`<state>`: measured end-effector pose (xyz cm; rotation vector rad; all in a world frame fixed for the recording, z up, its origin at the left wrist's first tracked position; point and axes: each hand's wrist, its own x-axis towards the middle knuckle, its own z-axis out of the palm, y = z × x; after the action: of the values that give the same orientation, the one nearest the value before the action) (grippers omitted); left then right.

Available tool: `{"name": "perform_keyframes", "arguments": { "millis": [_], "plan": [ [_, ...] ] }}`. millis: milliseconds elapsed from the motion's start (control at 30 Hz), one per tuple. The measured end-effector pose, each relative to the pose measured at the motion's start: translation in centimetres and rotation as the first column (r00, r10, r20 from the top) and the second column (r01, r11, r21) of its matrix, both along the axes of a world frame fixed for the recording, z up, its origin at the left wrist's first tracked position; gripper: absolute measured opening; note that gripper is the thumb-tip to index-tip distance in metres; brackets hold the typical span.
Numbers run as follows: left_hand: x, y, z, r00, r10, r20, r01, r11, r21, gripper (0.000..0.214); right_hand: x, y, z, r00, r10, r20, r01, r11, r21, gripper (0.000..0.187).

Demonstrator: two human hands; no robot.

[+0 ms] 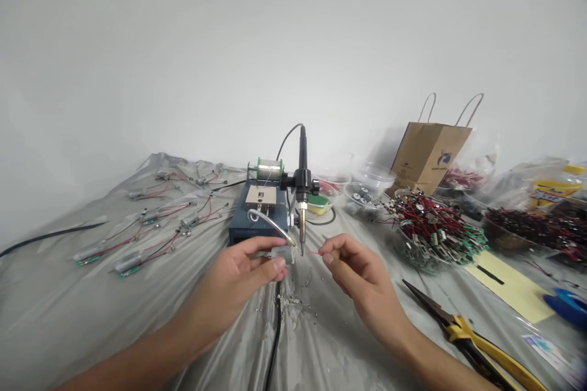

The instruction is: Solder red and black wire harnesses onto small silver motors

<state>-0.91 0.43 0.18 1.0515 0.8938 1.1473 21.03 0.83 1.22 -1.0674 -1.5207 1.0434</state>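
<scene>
Between the thumb and fingers of my left hand (252, 269) is a small grey motor (282, 253), partly covered by the fingertips. My right hand (353, 263) pinches a thin red wire (315, 252), whose free end points left. A soldering iron (302, 223) hangs tip down in a black clamp, its tip between my two hands and just right of the motor. Behind the left hand stands a blue soldering station (238, 220) with a solder spool (269, 169) on top. A curved feed tube (270, 220) ends near the iron's tip.
Several wired assemblies (132, 261) lie at the left. To the right are a bowl of wired parts (435, 232), yellow-handled pliers (463, 330), a yellow sheet (513, 287), blue tape (568, 305) and a paper bag (422, 156). Solder bits (293, 302) dot the grey cover below the iron.
</scene>
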Motion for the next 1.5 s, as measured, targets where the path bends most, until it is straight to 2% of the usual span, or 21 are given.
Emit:
{"name": "perform_keyframes", "arguments": {
  "millis": [200, 400, 567, 933, 1500],
  "plan": [
    [0.3, 0.0, -0.1, 0.999, 0.002, -0.035, 0.001, 0.996, 0.090, 0.029, -0.1, -0.4, -0.3, 0.998, -0.036, 0.058, 0.031, 0.996, 0.088, 0.023],
    [0.5, -0.4, 0.0, 0.997, 0.057, -0.054, -0.052, 0.994, 0.100, 0.031, -0.3, -0.9, 0.0, 0.991, -0.104, 0.081, 0.083, 0.971, 0.226, 0.017],
    [0.5, -0.6, 0.2, 0.995, 0.087, -0.040, -0.083, 0.992, 0.095, 0.031, -0.5, -1.0, 0.2, 0.986, -0.140, 0.092, 0.115, 0.964, 0.238, 0.017],
    [0.5, -0.9, 0.2, 0.996, 0.085, -0.009, -0.083, 0.991, 0.109, 0.030, -0.7, -1.2, 0.2, 0.985, -0.125, 0.120, 0.085, 0.952, 0.293, 0.014],
    [0.5, -0.5, -0.1, 0.999, 0.043, -0.001, -0.042, 0.991, 0.130, 0.028, -0.7, -1.4, 0.3, 0.982, -0.136, 0.134, 0.088, 0.946, 0.313, 0.016]
  ]
}}
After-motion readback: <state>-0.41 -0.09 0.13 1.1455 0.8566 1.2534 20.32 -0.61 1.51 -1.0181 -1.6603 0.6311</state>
